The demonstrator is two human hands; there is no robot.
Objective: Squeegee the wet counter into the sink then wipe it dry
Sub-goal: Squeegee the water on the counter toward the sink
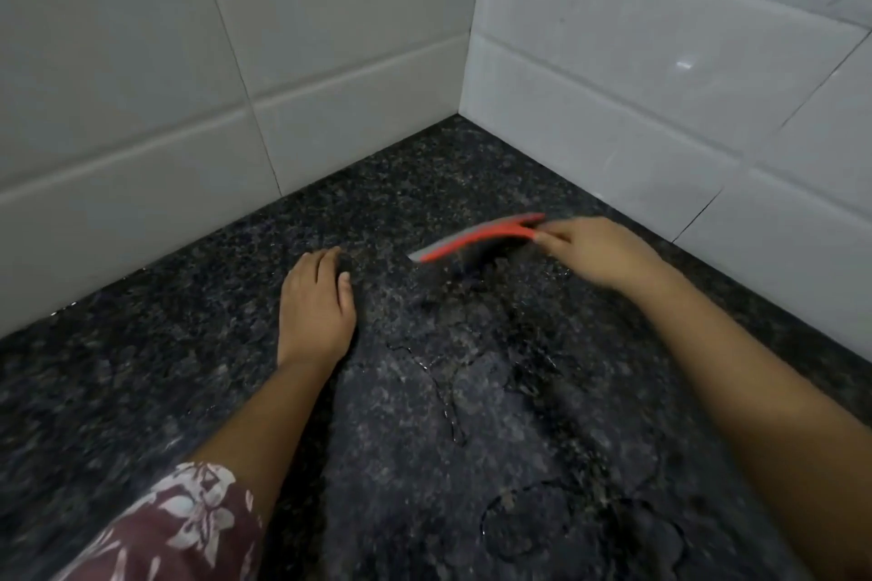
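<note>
At the far left, a wall of large white tiles [141, 76] is seen rising from the back edge of a dark speckled granite counter [198, 297]. In the lower left corner, a maroon sleeve with a white flower print [174, 528] is seen on the left forearm. The left hand [315, 304] is laid palm down on the counter, its fingers [325, 262] held close together and curled slightly at the tips, with nothing held in them; the thumb is tucked alongside.

Toward the middle, thin pools and beaded outlines of water [453, 392] are spread over the stone, from just in front of the squeegee down to the lower edge of the view. A red squeegee with a grey blade edge [476, 237] is held above or on the wet surface near the corner of the walls; whether the blade is touching the stone cannot be told, since the tool is blurred. Its handle end is gripped by the right hand [597, 252], the fingers [557, 234] being closed around it.

At the right, a second wall of white tiles [660, 61] is met by the counter, and the bare right forearm is stretched across the lower right of the view.
</note>
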